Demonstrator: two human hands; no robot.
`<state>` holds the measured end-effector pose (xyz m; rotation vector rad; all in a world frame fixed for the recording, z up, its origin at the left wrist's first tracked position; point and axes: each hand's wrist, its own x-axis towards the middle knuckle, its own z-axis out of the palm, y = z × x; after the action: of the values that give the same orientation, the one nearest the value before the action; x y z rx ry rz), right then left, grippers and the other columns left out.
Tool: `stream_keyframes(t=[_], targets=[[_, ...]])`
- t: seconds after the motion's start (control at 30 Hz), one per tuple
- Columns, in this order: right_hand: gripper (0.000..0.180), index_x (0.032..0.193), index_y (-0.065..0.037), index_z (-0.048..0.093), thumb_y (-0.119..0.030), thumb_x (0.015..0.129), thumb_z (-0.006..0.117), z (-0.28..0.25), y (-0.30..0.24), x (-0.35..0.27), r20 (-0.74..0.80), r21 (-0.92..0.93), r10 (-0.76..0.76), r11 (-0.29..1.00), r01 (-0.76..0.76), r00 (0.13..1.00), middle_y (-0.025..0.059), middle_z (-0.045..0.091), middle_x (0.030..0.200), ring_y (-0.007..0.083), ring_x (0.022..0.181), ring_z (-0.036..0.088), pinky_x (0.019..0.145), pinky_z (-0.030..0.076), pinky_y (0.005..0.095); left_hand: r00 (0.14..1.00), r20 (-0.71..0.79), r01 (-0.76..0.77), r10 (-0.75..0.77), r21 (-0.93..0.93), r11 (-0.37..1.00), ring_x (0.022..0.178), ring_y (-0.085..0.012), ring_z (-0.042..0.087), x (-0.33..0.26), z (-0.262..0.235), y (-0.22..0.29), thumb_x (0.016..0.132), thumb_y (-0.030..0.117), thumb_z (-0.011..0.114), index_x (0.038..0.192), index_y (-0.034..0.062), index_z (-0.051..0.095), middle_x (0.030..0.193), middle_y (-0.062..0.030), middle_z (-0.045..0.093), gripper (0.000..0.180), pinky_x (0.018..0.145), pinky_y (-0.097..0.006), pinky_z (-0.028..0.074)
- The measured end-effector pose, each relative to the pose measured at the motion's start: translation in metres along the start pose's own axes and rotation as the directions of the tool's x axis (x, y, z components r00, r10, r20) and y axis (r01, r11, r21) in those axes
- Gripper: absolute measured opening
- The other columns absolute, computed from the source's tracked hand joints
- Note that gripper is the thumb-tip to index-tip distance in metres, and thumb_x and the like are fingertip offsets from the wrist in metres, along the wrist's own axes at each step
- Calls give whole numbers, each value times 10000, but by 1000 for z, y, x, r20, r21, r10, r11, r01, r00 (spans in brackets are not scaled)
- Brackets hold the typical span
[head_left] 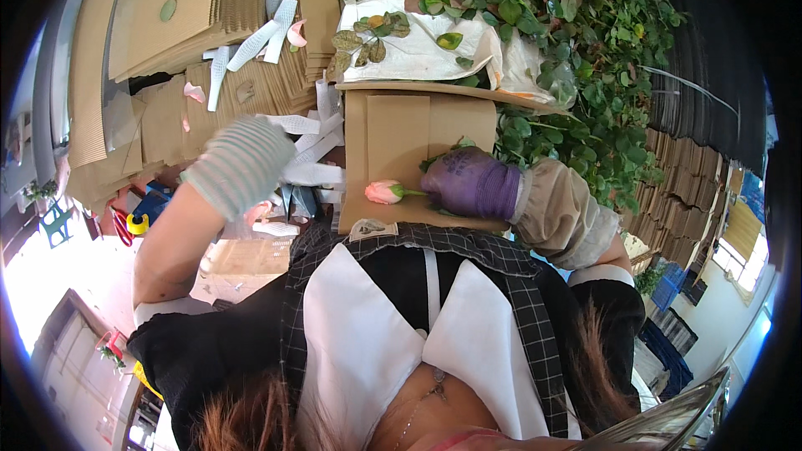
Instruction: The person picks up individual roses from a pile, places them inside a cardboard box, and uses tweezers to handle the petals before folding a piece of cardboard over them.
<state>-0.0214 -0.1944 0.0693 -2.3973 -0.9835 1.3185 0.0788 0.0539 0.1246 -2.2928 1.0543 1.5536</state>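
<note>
My right hand (472,184) wears a purple glove and is closed around the stem of a pink rose (383,192). The bud points left and lies on a flat sheet of brown cardboard (393,129) in front of me. My left hand (238,163), in a pale striped glove, is raised to the left of the cardboard over a heap of white foam net sleeves (313,169). That hand is blurred; I cannot tell whether anything is in it.
A big pile of leafy green rose stems (576,50) fills the upper right, partly on white paper (418,46). Stacks of corrugated cardboard (167,8) lie at the upper left. Red-handled scissors (121,225) and a yellow object (138,223) sit at the left.
</note>
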Motion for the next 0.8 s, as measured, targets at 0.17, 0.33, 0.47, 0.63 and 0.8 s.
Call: stream_keyframes(t=[0.17, 0.33, 0.47, 0.63, 0.8], targets=[[190, 845, -82, 669, -250, 815, 587, 1, -1, -2, -22, 61, 36, 998, -35, 999, 163, 649, 789, 343, 792, 650, 732, 515, 445, 677, -580, -525, 452, 50, 850, 984, -279, 591, 13, 21, 29, 809, 281, 645, 995, 85, 662, 1002, -110, 631, 271, 878, -412, 449], [208, 867, -88, 683, -270, 824, 594, 6, 6, -14, -124, 155, 55, 987, -35, 991, 157, 647, 793, 333, 793, 646, 725, 512, 438, 578, -593, -644, 561, 91, 760, 1054, -280, 541, 69, 49, 46, 790, 360, 646, 940, 138, 689, 1055, -67, 620, 271, 897, -429, 434], [223, 909, -88, 694, -290, 867, 608, -7, 0, -52, -331, 167, 0, 984, 58, 944, 135, 656, 799, 297, 802, 652, 721, 517, 417, 536, -629, -631, 564, 145, 762, 1016, -281, 537, 83, 56, 46, 763, 410, 654, 891, 192, 713, 996, -53, 622, 259, 871, -437, 410], [210, 1057, -73, 651, -190, 883, 642, -134, 39, -82, -961, 274, 268, 959, 77, 74, 119, 676, 841, 244, 741, 666, 637, 507, 360, 654, -571, -495, 497, 174, 851, 1011, -270, 543, 89, 74, 46, 737, 405, 658, 925, 252, 714, 986, -20, 629, 249, 865, -438, 404], [333, 1008, -59, 598, -351, 850, 619, -109, 167, 3, -701, 199, 563, 744, -638, 438, 160, 624, 899, 327, 883, 613, 806, 481, 429, 665, -523, -569, 533, 106, 815, 996, -247, 549, 95, 60, 52, 723, 422, 665, 920, 273, 708, 935, 6, 637, 252, 845, -424, 404]])
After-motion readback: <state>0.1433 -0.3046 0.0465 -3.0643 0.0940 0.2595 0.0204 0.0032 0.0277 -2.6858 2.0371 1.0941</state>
